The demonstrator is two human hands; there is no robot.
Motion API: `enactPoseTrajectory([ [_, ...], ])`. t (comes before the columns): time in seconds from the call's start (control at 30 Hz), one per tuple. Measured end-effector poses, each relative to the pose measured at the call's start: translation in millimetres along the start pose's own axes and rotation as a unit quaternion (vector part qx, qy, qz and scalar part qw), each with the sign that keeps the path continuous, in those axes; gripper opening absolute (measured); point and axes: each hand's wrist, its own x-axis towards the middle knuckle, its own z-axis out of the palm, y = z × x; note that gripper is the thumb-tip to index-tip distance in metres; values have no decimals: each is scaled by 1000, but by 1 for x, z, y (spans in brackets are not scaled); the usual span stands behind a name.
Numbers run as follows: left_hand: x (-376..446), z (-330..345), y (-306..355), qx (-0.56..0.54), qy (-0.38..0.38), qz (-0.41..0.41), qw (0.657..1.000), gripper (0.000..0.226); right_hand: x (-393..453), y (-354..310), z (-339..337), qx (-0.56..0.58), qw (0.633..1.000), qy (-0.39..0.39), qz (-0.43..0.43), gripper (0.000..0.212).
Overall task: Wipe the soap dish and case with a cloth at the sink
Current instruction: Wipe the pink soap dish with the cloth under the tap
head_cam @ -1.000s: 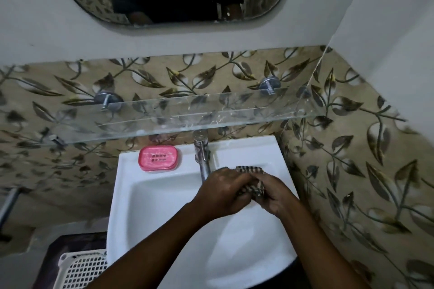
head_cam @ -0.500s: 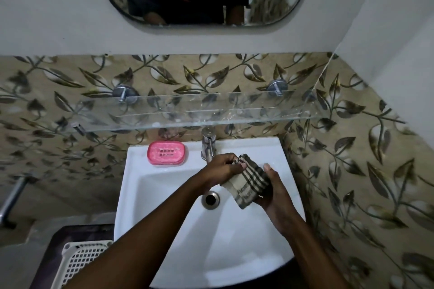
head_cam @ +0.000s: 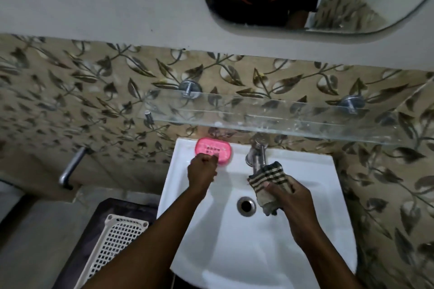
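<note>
A pink soap dish (head_cam: 213, 149) with a slotted top sits on the back left ledge of the white sink (head_cam: 312, 225). My left hand (head_cam: 202, 171) reaches it, and its fingertips pinch the dish's front edge. My right hand (head_cam: 290, 197) is over the basin, right of the drain, and grips a beige cloth with dark stripes (head_cam: 267, 183). The cloth hangs bunched just below the chrome tap (head_cam: 257, 156). No separate case shows apart from the pink dish.
A glass shelf (head_cam: 270, 116) juts out just above the tap and dish. The drain (head_cam: 246, 205) lies mid-basin. A white lattice basket (head_cam: 115, 239) stands on a dark mat at the lower left. A chrome pipe (head_cam: 70, 169) sticks out of the left wall. Tiled wall closes in on the right.
My left hand let go of the cloth and moved left and back to the pink soap dish. The cloth stays in my right hand alone. The view swung left.
</note>
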Motion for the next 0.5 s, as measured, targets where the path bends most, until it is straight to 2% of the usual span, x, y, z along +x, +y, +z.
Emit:
enactPoseTrajectory([
  [0.07, 22, -12, -5, 76, 114, -5, 991, 29, 4, 0, 9, -27, 999, -16, 0, 15],
  [0.13, 40, -19, -5, 104, 144, -11, 984, 31, 8, 2, 19, -65, 998, -9, 3, 25],
  [0.23, 55, -19, -6, 132, 130, -16, 983, 41, 19, 7, 37, -110, 994, -6, 27, 45],
  [0.4, 66, -17, -12, 133, 100, 15, 986, 45, 55, 6, 86, -152, 973, -127, 114, 79],
  [0.47, 68, -19, -12, 122, 93, 22, 988, 49, 67, 5, 103, -173, 963, -152, 139, 82],
  [0.5, 70, -20, -13, 111, 92, 27, 989, 49, 73, 6, 108, -178, 960, -162, 140, 77],
])
